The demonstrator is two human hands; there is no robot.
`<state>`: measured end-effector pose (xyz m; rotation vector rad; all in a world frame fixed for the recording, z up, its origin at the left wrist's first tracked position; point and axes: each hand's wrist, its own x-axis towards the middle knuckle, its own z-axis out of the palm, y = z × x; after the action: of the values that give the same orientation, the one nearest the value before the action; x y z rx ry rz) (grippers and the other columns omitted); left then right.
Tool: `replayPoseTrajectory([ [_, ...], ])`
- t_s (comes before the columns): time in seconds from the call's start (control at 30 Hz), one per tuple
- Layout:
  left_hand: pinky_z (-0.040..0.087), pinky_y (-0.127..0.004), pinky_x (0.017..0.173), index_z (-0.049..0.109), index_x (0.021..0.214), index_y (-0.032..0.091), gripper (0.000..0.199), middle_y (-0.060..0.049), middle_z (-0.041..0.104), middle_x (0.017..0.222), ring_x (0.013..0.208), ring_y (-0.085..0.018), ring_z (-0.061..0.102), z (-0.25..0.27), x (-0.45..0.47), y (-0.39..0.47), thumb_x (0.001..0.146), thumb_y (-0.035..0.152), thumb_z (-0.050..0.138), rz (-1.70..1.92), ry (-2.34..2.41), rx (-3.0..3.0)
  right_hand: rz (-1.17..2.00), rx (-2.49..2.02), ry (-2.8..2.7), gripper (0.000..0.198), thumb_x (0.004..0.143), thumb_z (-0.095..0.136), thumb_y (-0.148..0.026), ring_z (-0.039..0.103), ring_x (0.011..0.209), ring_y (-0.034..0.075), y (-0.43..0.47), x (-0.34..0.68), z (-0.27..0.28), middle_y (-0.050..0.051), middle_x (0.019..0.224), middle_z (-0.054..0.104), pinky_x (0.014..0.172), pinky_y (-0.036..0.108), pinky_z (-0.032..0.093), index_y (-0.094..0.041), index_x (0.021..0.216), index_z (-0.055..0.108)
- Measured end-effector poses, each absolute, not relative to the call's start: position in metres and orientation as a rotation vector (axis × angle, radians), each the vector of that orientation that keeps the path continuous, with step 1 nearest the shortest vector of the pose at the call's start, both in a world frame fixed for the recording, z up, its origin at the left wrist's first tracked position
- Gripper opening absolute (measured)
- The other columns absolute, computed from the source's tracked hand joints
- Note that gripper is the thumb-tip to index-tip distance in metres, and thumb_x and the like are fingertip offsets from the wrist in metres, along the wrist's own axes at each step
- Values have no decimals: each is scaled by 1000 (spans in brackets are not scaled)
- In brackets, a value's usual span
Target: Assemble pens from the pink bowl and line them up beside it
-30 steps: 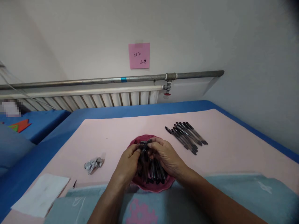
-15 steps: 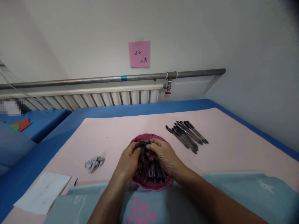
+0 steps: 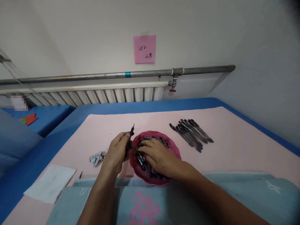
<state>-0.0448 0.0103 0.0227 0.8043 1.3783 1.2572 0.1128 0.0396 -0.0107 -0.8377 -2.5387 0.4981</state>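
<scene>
In the left hand (image 3: 117, 150), closed around its body, one dark pen (image 3: 132, 129), kept just beside the left wall of the dark pink basket (image 3: 177, 153). Bare point upward and away from the body; long axis steep, leaning a little to the right toward the top; lower end hidden by the hand. Inside the basket, right hand (image 3: 159, 154) with back upward and fingers bent among the loose pens (image 3: 141, 161); cannot tell if gripping one of them. To the right, on the pink sheet (image 3: 229, 150), a row of pens (image 3: 191, 134), partly overlapping, long axes slanting from far left to near right. Near the left wrist, a crumpled silver-grey piece (image 3: 96, 158); farther left, a flat white paper (image 3: 50, 184). Under the forearms, a blue-green cloth (image 3: 239, 193). Beyond the blue far edge (image 3: 140, 107), a white radiator (image 3: 138, 93), a metal pipe (image 3: 93, 76) and, higher on the wall (image 3: 211, 37), a pink note (image 3: 144, 49).
</scene>
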Motion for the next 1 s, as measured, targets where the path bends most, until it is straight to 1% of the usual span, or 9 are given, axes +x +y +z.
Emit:
replayPoseTrajectory([
  [0.07, 15, -15, 36, 48, 71, 18, 24, 6, 48, 53, 36, -2, 31, 24, -43, 9, 71, 40, 57, 1241, 1384, 808, 337, -821, -2687, 31, 79, 46, -8, 47, 105, 22, 39, 110, -15, 8, 114, 59, 90, 40, 33, -20, 102, 62],
  [0.13, 15, -16, 36, 49, 72, 18, 23, 6, 48, 53, 36, -3, 31, 25, -43, 9, 71, 40, 57, 1241, 1385, 807, 265, -855, -2748, 28, 81, 47, -10, 46, 104, 23, 40, 110, -16, 8, 112, 60, 88, 40, 32, -20, 101, 63],
  [0.2, 16, -16, 36, 49, 72, 18, 23, 5, 49, 53, 36, -3, 32, 25, -44, 9, 71, 40, 57, 1252, 1387, 805, 234, -895, -2766, 26, 82, 47, -12, 46, 101, 23, 42, 112, -15, 8, 109, 60, 86, 40, 31, -20, 101, 63],
  [0.33, 17, -16, 36, 51, 73, 18, 22, 5, 50, 53, 37, -4, 34, 25, -47, 10, 71, 40, 57, 1261, 1420, 799, 200, -941, -2780, 28, 81, 45, -10, 47, 97, 24, 44, 117, -13, 8, 106, 61, 82, 39, 30, -20, 101, 62],
  [0.47, 18, -16, 37, 51, 72, 18, 21, 5, 50, 53, 38, -4, 35, 25, -48, 10, 72, 39, 55, 1253, 1441, 799, 130, -1001, -2788, 22, 81, 46, -11, 48, 92, 25, 44, 119, -16, 9, 99, 61, 78, 39, 30, -17, 93, 64],
  [0.53, 18, -17, 37, 51, 72, 19, 20, 5, 50, 53, 37, -4, 35, 25, -48, 10, 73, 38, 54, 1252, 1446, 801, 112, -1022, -2773, 21, 81, 46, -11, 48, 92, 25, 45, 120, -17, 9, 98, 61, 78, 38, 30, -17, 90, 64],
  [0.73, 19, -18, 37, 53, 72, 19, 18, 4, 50, 54, 37, -4, 35, 23, -46, 11, 75, 37, 52, 1242, 1461, 833, 91, -989, -2730, 19, 83, 47, -15, 47, 91, 22, 46, 113, -16, 8, 99, 58, 78, 36, 32, -18, 93, 63],
  [1.0, 19, -18, 37, 54, 73, 19, 18, 4, 47, 54, 40, -5, 34, 18, -43, 13, 76, 37, 51, 1227, 1490, 886, -62, -1016, -2833, 17, 84, 49, -21, 46, 90, 26, 45, 97, -16, 10, 97, 59, 77, 41, 31, -16, 87, 65],
])
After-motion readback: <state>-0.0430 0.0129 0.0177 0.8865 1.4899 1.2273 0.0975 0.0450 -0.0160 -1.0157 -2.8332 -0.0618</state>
